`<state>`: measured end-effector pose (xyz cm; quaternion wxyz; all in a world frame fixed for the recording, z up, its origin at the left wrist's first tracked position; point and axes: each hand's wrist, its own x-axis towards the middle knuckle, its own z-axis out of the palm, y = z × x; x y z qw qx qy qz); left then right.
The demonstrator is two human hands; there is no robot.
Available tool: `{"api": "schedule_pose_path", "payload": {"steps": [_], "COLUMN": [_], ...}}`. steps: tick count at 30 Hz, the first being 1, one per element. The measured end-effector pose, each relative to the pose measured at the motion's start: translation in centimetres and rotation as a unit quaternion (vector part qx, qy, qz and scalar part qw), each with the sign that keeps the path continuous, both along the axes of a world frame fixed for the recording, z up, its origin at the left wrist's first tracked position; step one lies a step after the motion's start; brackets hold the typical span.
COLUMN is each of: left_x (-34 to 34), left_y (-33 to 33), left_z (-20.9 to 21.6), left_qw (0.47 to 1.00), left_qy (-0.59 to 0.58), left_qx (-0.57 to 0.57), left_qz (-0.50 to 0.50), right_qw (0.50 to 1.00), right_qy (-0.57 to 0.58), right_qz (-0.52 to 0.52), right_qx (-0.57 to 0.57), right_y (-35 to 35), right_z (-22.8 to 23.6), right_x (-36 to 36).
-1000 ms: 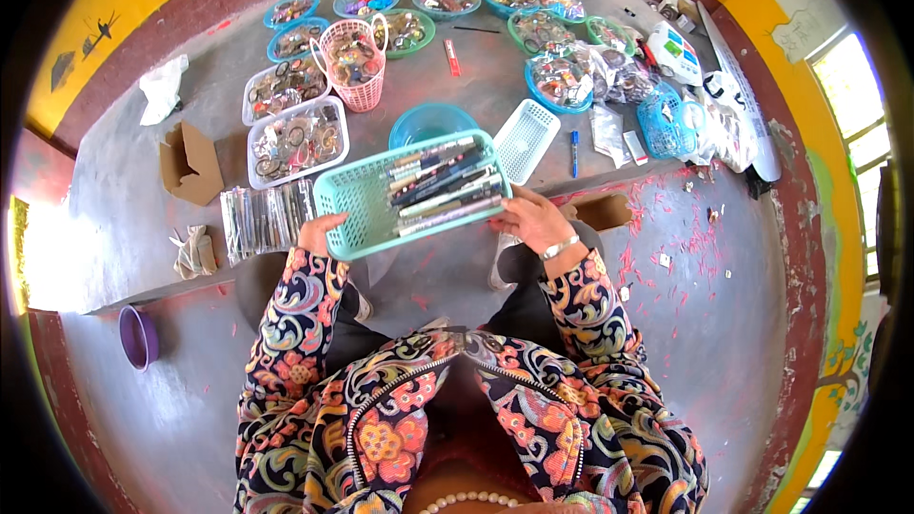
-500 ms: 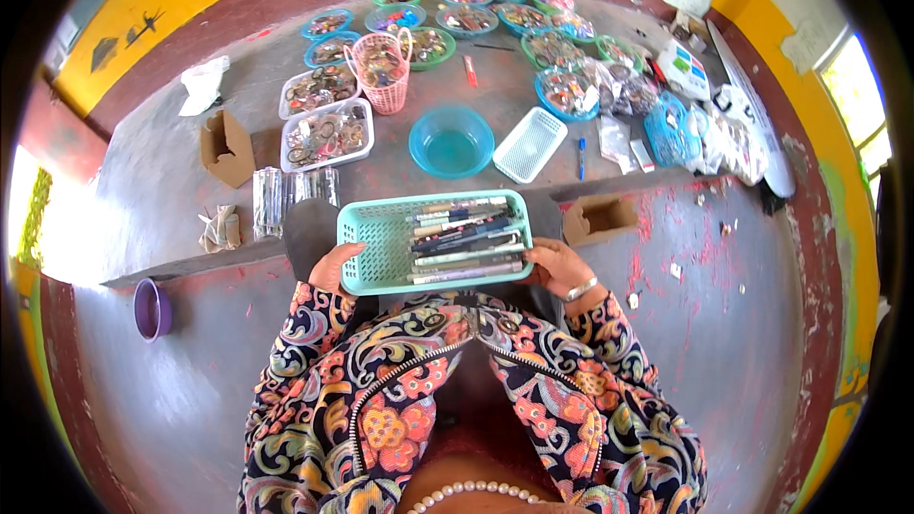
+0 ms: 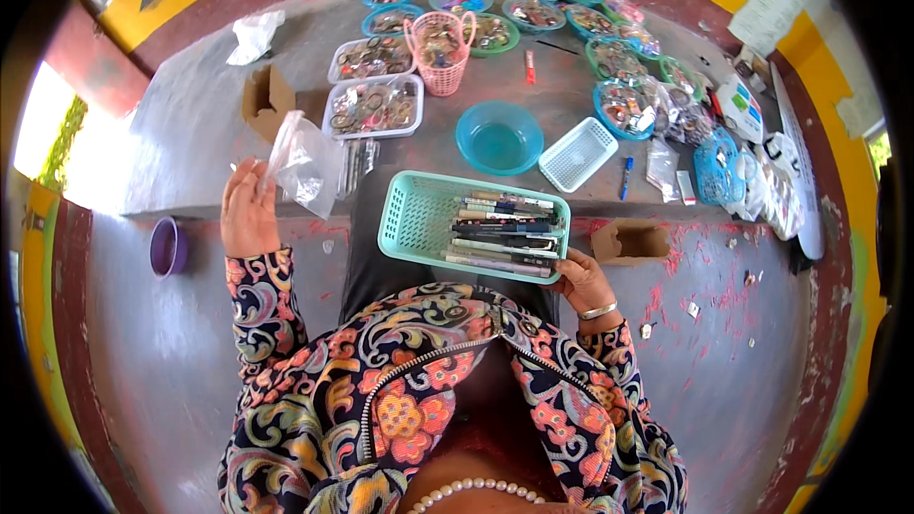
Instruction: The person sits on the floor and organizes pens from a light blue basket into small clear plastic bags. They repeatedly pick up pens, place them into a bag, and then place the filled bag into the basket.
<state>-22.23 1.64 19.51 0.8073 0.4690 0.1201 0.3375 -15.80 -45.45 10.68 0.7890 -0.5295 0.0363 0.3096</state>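
My left hand (image 3: 250, 207) is raised at the left, its fingers closed on the edge of a clear plastic bag (image 3: 309, 169) that hangs to the right of them. My right hand (image 3: 583, 284) grips the near right corner of a mint-green plastic basket (image 3: 400, 212), the thumb over its rim. Several pens (image 3: 505, 228) lie side by side in the right part of the basket, while bare mesh shows on its left. The basket is above my lap, in front of the ledge. Behind the bag, clear packs of pens (image 3: 359, 160) are partly hidden.
On the ledge are a blue basin (image 3: 499, 138), a white basket (image 3: 579, 154), a blue marker (image 3: 625, 178), white trays of small goods (image 3: 374, 107) and a pink basket (image 3: 441, 55). Cardboard boxes (image 3: 631, 241) flank the work area. A purple bowl (image 3: 168, 247) is at the left.
My left hand has let go of the basket's left end, moved out left and taken hold of the clear bag. The right hand still holds the basket. The whole view has shifted.
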Motion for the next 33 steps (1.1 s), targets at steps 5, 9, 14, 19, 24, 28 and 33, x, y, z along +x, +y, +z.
{"api": "schedule_pose_path", "payload": {"steps": [5, 9, 14, 19, 24, 28, 33], "left_x": [-1.7, -1.3, -0.1, 1.8, 3.2, 3.6, 3.3], "left_y": [-1.5, -2.0, -3.2, -4.5, -6.4, -8.0, -10.0], "left_z": [2.9, 1.7, 1.1, -0.4, 1.1, 1.9, 2.8], "left_qw": [1.000, 0.995, 0.988, 0.980, 0.954, 0.938, 0.930], "left_qy": [-0.010, -0.022, -0.003, -0.013, -0.061, -0.051, -0.048], "left_qx": [0.009, -0.004, -0.028, -0.077, -0.088, -0.085, -0.060], "left_qz": [-0.020, -0.100, -0.150, -0.185, -0.282, -0.333, -0.359], "right_qw": [0.998, 0.994, 0.974, 0.925, 0.911, 0.853, 0.752], "right_qy": [0.043, 0.035, 0.001, -0.133, -0.153, -0.242, -0.407], "right_qz": [0.035, 0.088, 0.143, 0.186, 0.205, 0.241, 0.152], "right_qx": [-0.010, -0.060, -0.175, -0.303, -0.322, -0.394, -0.496], "right_y": [1.2, 0.7, 0.1, -0.2, 0.0, -1.1, 3.3], "right_z": [-2.3, -2.5, -1.1, -0.9, 0.4, 2.3, 11.5], "right_x": [0.5, 1.6, 2.1, 2.3, 2.1, 3.0, 3.9]}}
